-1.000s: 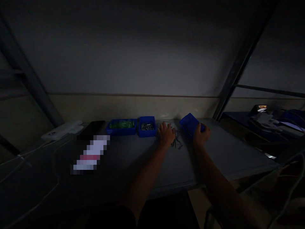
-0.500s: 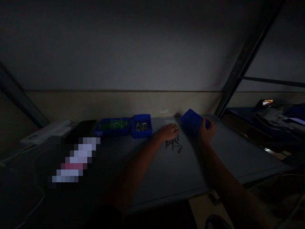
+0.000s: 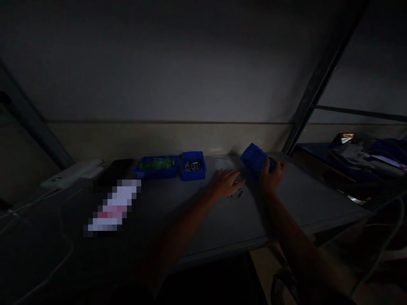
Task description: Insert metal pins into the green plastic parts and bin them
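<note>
My left hand (image 3: 227, 184) is over a small pile of dark metal parts (image 3: 241, 192) on the grey tabletop. Its fingers are stretched out and slightly apart, covering most of the pile; the parts look like screws or pins, too dim to name. Right of the pile, my right hand (image 3: 272, 177) grips a blue plastic bin (image 3: 252, 156) by its near right side. The bin is tilted toward the pile, and its inside is mostly hidden. A smaller blue bin (image 3: 193, 174), holding short shiny metal pieces (image 3: 193, 165), stands left of my left hand.
Farther left is a long blue bin (image 3: 157, 173) with green bagged contents. Beyond it lie a dark flat object (image 3: 116, 169), a blurred-out sheet (image 3: 116, 207), a white device (image 3: 70, 174) and a cable (image 3: 68, 241). A metal post (image 3: 305, 97) rises behind the table's right end.
My left hand has moved slightly nearer, over the metal parts, hiding most of them. The bin in my right hand is turned and tilted a little more. The camera view has shifted slightly.
</note>
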